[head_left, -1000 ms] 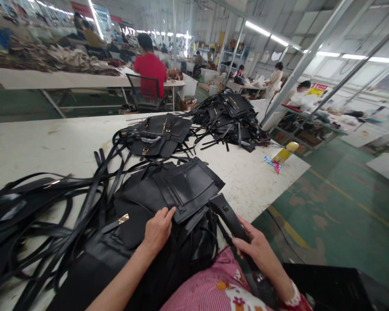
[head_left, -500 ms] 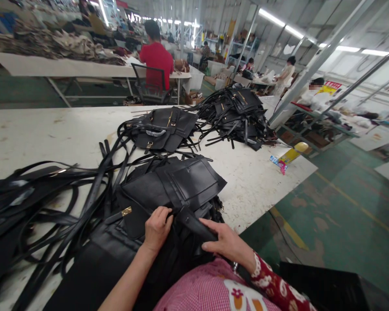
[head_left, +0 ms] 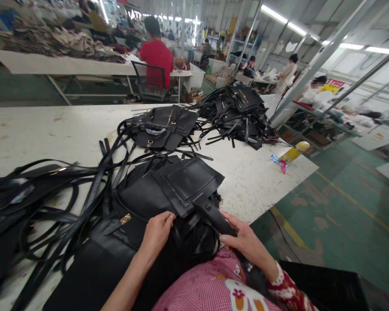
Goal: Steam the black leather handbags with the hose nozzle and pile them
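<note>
A black leather bag panel [head_left: 168, 190] with a gold clasp [head_left: 125, 219] lies on the white table [head_left: 52, 134] right in front of me, on top of more black leather. My left hand [head_left: 157, 235] presses its curled fingers onto the near edge of this panel. My right hand [head_left: 246, 242] is closed around a wide black strap [head_left: 212, 216] that runs from the panel down to my lap. Long thin black straps [head_left: 68, 203] trail off to the left.
Two more heaps of black bag parts [head_left: 164, 127] [head_left: 238, 112] lie farther back on the table. A yellow packet [head_left: 287, 157] sits at the table's right edge. A black bin [head_left: 327, 287] stands at my lower right. Other people work at distant tables.
My right hand has shifted with the wide strap: first in toward my left hand, then back out to the right. My left hand has stayed on the panel's edge.
</note>
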Action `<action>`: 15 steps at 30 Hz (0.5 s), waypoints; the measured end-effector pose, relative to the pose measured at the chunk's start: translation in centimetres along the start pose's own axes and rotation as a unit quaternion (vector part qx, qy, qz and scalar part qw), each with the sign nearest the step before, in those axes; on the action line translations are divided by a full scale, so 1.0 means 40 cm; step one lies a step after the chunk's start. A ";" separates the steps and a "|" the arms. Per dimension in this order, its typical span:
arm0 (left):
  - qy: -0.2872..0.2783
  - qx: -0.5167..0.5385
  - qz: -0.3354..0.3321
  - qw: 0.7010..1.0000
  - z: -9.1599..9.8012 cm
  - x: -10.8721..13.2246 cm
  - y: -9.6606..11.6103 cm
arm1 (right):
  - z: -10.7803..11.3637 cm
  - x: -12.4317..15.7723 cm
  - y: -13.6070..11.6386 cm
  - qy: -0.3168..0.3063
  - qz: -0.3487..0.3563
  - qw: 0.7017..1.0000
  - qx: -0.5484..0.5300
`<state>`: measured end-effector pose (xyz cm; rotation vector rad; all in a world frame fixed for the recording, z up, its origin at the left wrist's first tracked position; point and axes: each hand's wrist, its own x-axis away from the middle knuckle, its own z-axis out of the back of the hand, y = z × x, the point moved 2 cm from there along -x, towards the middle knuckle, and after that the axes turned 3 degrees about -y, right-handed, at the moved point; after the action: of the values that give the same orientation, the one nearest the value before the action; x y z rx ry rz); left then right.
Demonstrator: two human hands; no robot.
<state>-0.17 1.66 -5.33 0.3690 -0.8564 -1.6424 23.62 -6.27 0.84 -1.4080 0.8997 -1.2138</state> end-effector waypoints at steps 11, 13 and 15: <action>0.055 0.056 0.117 0.990 -0.052 -0.018 0.000 | -0.018 -0.039 0.056 -0.095 -0.095 0.990 -0.053; 0.077 0.044 0.129 0.988 -0.062 -0.017 0.000 | -0.023 -0.049 0.057 -0.102 -0.093 0.988 -0.067; 0.089 0.032 0.130 0.987 -0.067 -0.017 0.003 | -0.024 -0.060 0.054 -0.106 -0.086 0.988 -0.073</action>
<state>1.84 1.40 -7.20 0.4223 -0.7884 -1.3230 22.33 -4.61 -1.80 -1.7265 0.7430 -1.1153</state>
